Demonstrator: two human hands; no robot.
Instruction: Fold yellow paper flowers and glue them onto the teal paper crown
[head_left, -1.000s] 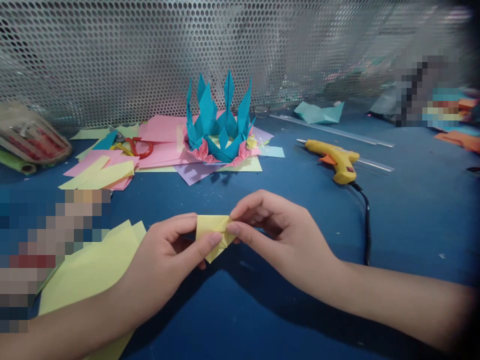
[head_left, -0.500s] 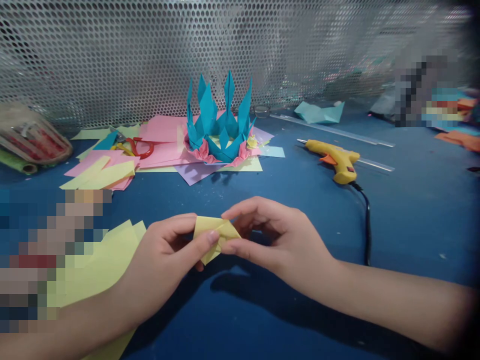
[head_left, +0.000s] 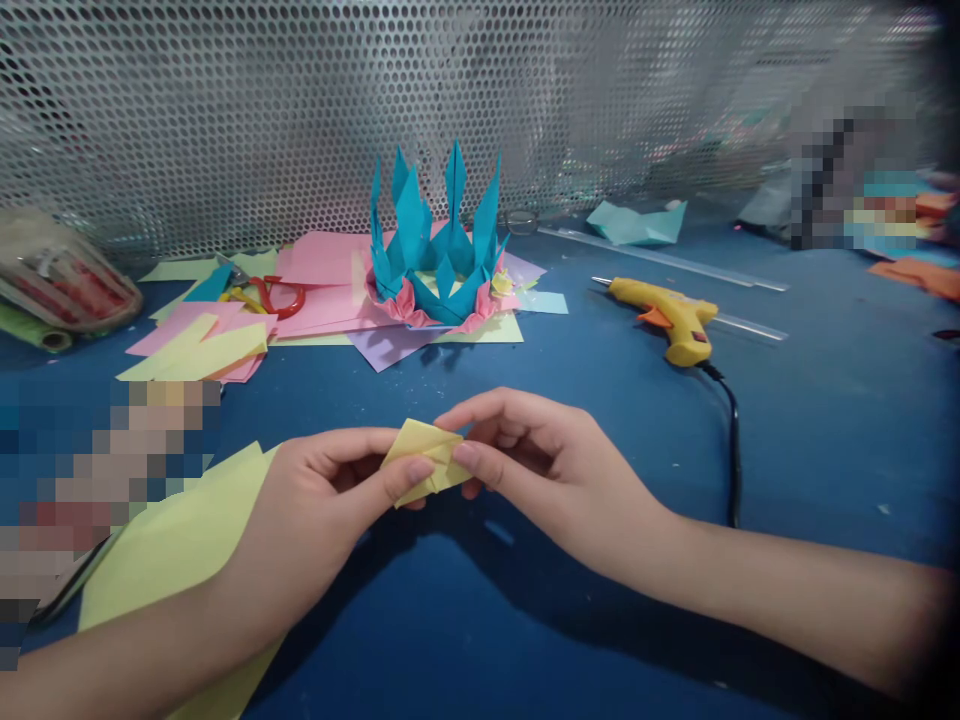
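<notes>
A small folded yellow paper piece point(head_left: 424, 462) is held just above the blue table point(head_left: 525, 620), pinched from both sides. My left hand point(head_left: 322, 510) grips its left part between thumb and forefinger. My right hand point(head_left: 540, 470) pinches its right edge with thumb and fingertips. Beneath my left forearm lie flat yellow sheets point(head_left: 180, 540). Farther back stands a blue paper crown-like flower point(head_left: 435, 245) with pink petals at its base.
Pink, yellow and purple sheets point(head_left: 322, 300) and red-handled scissors point(head_left: 277, 295) lie behind at the left. A yellow glue gun point(head_left: 667, 320) with a black cord point(head_left: 731, 430) lies to the right beside clear glue sticks. A perforated metal screen point(head_left: 300, 100) closes the back.
Both hands have turned and flattened the yellow piece slightly. My right fingers shifted along its right edge. Everything on the table stayed put.
</notes>
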